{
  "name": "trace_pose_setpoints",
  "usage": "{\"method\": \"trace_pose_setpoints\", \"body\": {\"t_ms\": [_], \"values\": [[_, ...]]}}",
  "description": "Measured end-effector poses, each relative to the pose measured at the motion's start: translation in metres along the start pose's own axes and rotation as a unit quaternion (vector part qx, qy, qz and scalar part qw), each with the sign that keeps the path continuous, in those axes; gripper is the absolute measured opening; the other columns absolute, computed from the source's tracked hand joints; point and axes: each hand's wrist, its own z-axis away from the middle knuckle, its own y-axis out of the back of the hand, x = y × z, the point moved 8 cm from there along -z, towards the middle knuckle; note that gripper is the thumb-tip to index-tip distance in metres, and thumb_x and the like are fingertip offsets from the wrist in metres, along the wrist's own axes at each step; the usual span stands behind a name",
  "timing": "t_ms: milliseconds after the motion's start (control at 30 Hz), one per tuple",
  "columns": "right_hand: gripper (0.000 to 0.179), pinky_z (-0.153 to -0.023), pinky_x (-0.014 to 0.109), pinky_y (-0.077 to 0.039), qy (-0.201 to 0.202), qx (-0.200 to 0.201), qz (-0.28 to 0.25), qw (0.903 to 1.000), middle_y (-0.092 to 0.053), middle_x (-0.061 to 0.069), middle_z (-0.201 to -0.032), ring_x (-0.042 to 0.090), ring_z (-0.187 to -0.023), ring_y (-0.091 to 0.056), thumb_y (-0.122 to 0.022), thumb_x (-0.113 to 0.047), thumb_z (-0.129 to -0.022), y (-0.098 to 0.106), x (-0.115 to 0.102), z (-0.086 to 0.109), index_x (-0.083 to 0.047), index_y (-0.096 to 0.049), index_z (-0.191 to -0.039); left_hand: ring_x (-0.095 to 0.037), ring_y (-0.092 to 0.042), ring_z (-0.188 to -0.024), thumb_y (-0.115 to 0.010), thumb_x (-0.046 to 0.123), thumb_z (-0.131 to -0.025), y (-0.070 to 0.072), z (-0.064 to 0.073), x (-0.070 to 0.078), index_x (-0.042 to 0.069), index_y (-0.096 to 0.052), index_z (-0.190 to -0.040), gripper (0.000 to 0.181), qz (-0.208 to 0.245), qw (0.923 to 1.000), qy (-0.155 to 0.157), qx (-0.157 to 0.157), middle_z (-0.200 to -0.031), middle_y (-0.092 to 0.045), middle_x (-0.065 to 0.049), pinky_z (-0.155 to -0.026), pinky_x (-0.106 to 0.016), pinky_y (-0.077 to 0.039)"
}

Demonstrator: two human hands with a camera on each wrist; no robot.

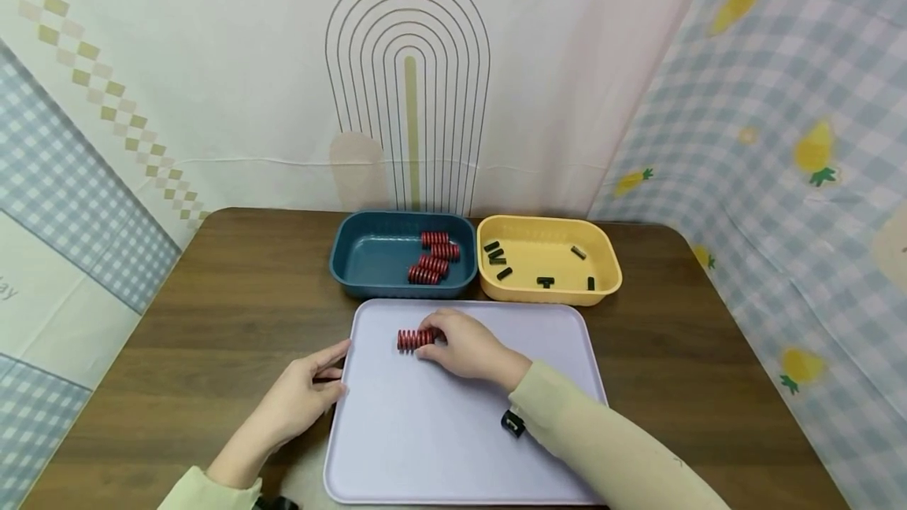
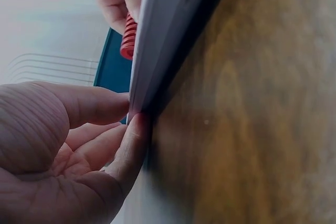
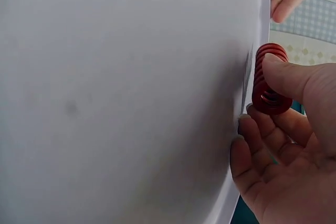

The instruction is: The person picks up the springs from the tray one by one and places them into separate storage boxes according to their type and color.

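My right hand (image 1: 462,343) pinches a red coil spring (image 1: 408,341) between thumb and fingers over the far part of the pale lilac tray (image 1: 425,431). Its left end sticks out past the fingertips; they partly cover its right end. In the right wrist view the thumb presses on the red coils (image 3: 264,74) with the fingers below. Against the tray's left rim rests my left hand (image 1: 301,396), its thumb and index finger spread along the edge. The left wrist view shows those fingertips (image 2: 137,127) right at the rim.
Behind the tray stands a dark teal bin (image 1: 375,291) with several red springs (image 1: 434,262) on its right side. Beside it, a yellow bin (image 1: 605,290) holds several small black pieces (image 1: 505,273). Brown wooden tabletop (image 1: 234,297) surrounds them; patterned cloth hangs behind.
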Motion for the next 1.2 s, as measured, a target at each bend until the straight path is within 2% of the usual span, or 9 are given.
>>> {"method": "trace_pose_setpoints", "body": {"t_ms": [100,333,600,833,1033,1200], "values": [[0.034,-0.09,0.033,-0.046,0.006,0.015,-0.001,0.9999,-0.06,-0.002,-0.109,0.012,-0.099,-0.057,-0.07,-0.037,-0.089,0.006,-0.002,0.001,-0.014,-0.067,-0.113,-0.028,-0.059,-0.11,-0.064,-0.006,-0.086,-0.001,0.0,0.001,0.0,-0.044,-0.143,0.061,0.004,1.0,-0.006,-0.002,-0.14,-0.049,-0.018,-0.077,-0.025,-0.052],[0.038,-0.076,0.028,-0.047,0.005,0.053,-0.035,0.998,-0.058,-0.005,-0.104,0.011,-0.087,-0.055,-0.068,-0.037,-0.09,0.027,-0.006,-0.002,-0.013,-0.066,-0.12,-0.029,-0.059,-0.111,-0.063,-0.006,-0.087,-0.001,0.002,0.002,-0.001,-0.043,-0.144,0.06,-0.01,0.9998,-0.014,-0.005,-0.14,-0.049,-0.02,-0.079,-0.027,-0.052],[0.041,-0.087,0.032,-0.047,0.003,0.115,-0.047,0.9922,-0.06,0.001,-0.11,0.016,-0.102,-0.057,-0.067,-0.035,-0.092,0.054,-0.018,-0.015,-0.009,-0.065,-0.122,-0.028,-0.058,-0.111,-0.063,-0.005,-0.087,-0.002,0.0,0.001,0.001,-0.043,-0.144,0.061,-0.007,0.9999,-0.011,-0.006,-0.14,-0.049,-0.018,-0.079,-0.025,-0.051],[0.037,-0.084,0.031,-0.046,-0.039,0.156,-0.04,0.9861,-0.059,-0.003,-0.104,0.012,-0.095,-0.053,-0.067,-0.039,-0.091,0.054,-0.017,-0.033,-0.012,-0.067,-0.117,-0.028,-0.058,-0.112,-0.063,-0.004,-0.088,-0.003,0.001,-0.001,0.002,-0.043,-0.145,0.061,-0.011,0.9998,0.007,-0.013,-0.14,-0.05,-0.016,-0.077,-0.024,-0.051],[0.037,-0.077,0.032,-0.043,-0.08,0.218,-0.04,0.9717,-0.057,-0.001,-0.094,0.014,-0.086,-0.051,-0.066,-0.041,-0.091,0.05,-0.019,-0.045,-0.009,-0.068,-0.11,-0.027,-0.058,-0.112,-0.064,-0.004,-0.087,-0.003,0.0,-0.004,0.003,-0.044,-0.144,0.06,-0.004,0.9997,0.017,-0.018,-0.138,-0.051,-0.016,-0.078,-0.024,-0.051],[0.038,-0.08,0.035,-0.039,-0.125,0.243,-0.017,0.9617,-0.058,0.0,-0.09,0.016,-0.085,-0.051,-0.063,-0.045,-0.092,0.045,-0.023,-0.054,-0.009,-0.068,-0.104,-0.028,-0.057,-0.113,-0.064,-0.003,-0.088,-0.003,-0.002,-0.005,0.004,-0.044,-0.145,0.06,0.001,0.9996,0.018,-0.023,-0.139,-0.05,-0.016,-0.078,-0.025,-0.051]]}}
